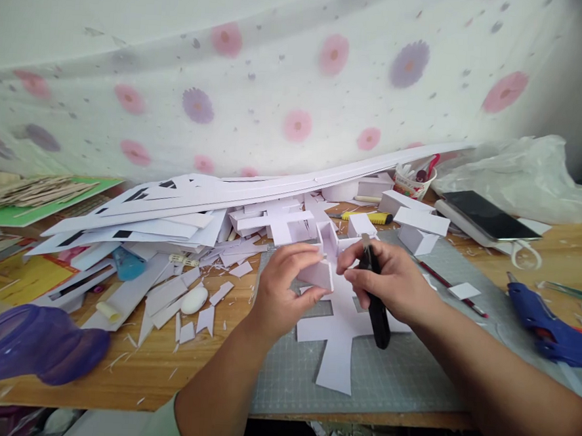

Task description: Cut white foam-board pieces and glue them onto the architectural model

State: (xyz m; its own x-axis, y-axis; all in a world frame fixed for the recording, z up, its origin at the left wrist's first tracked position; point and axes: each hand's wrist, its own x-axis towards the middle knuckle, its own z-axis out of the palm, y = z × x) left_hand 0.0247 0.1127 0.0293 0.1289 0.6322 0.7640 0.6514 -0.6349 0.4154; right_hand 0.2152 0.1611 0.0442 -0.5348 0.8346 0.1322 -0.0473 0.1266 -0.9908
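Between the thumb and fingers of my left hand [286, 290] is a small white foam board piece [318, 273], held on edge. My right hand [390, 277] grips a black utility knife [378, 309], its blade end upward and its butt pointing down toward me. Below both hands, a white cross-shaped board cutout [336, 362] lies on the grey cutting mat [280, 388]. Just behind the hands stand upright white board walls [326, 236], partly hidden by my fingers.
A blue hot glue gun [551, 319] and a phone [491, 214] lie on the right. Farther back are a yellow cutter [370, 217] and a paper cup [414, 183] of tools. White sheets [174, 201], scraps and a purple container [31, 347] crowd the left.
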